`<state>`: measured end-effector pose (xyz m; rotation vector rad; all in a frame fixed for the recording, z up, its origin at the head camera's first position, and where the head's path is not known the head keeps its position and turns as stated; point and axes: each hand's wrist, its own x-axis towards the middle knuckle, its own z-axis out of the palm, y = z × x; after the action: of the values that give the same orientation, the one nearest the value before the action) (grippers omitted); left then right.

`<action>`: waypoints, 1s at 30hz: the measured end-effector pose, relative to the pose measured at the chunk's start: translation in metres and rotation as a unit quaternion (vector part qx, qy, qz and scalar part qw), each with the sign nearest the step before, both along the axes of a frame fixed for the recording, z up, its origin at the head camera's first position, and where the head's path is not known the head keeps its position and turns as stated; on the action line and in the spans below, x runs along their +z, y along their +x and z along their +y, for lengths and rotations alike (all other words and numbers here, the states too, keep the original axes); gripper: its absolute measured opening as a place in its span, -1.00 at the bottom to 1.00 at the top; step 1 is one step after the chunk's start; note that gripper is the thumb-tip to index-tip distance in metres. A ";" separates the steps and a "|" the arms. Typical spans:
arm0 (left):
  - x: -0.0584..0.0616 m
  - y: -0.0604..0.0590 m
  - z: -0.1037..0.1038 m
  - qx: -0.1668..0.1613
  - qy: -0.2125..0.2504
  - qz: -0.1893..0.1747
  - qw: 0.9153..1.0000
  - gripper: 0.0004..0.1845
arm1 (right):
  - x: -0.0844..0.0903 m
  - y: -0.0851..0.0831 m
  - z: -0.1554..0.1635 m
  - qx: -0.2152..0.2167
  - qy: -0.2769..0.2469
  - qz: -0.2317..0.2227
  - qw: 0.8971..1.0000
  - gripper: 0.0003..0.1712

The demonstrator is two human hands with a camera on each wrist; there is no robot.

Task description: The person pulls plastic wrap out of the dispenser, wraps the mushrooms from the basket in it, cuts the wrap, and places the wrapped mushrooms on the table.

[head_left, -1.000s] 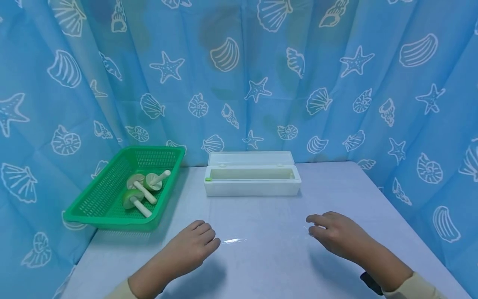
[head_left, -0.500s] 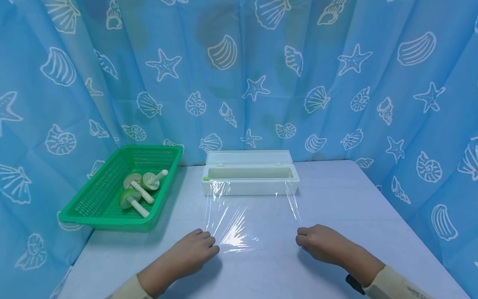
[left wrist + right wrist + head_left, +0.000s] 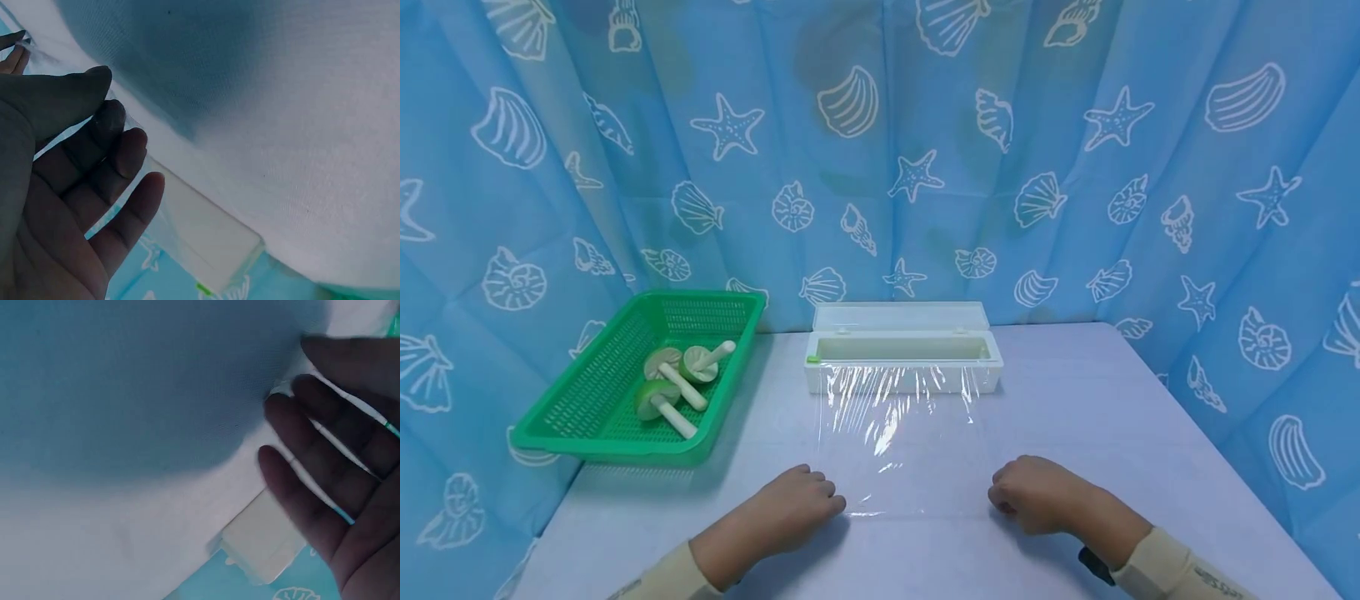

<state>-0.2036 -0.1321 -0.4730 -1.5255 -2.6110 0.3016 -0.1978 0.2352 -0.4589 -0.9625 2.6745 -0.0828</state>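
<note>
A sheet of clear cling film stretches from the front of a white cling film dispenser toward me. Its near left corner is pinched by my left hand, thumb against the index finger in the left wrist view. At the near right corner, my right hand holds the film by the fingertips; the right wrist view shows a bit of film at the index and middle fingers. Both hands are low over the white table. The dispenser's lid stands raised at the back, and a small green slider sits at its left end.
A green plastic basket with several mushroom-shaped pieces, with green caps and white stems, stands at the left of the table. A blue curtain with white shell prints hangs behind and along both sides.
Both hands have come down and nearer to me, the right one also leftward. The film first appeared only as a glint between the hands; now it spans from the dispenser to them.
</note>
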 end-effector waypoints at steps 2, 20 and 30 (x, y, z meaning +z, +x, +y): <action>0.001 0.000 0.001 0.008 -0.005 -0.018 1.000 -0.88 | -0.001 0.001 0.000 0.001 -0.002 -0.007 1.000 -0.78; 0.005 -0.001 -0.002 0.069 0.003 -0.099 0.993 -0.96 | 0.000 0.008 0.012 -0.104 -0.092 -0.161 0.977 -0.78; 0.053 -0.041 -0.039 0.088 0.131 0.027 0.987 -0.89 | 0.010 -0.045 0.041 -0.203 -0.326 -0.092 0.919 -0.79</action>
<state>-0.2444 -0.1715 -0.4198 -1.1892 -2.6222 0.0106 -0.2432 0.2760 -0.4490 -0.4851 2.6477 -1.1487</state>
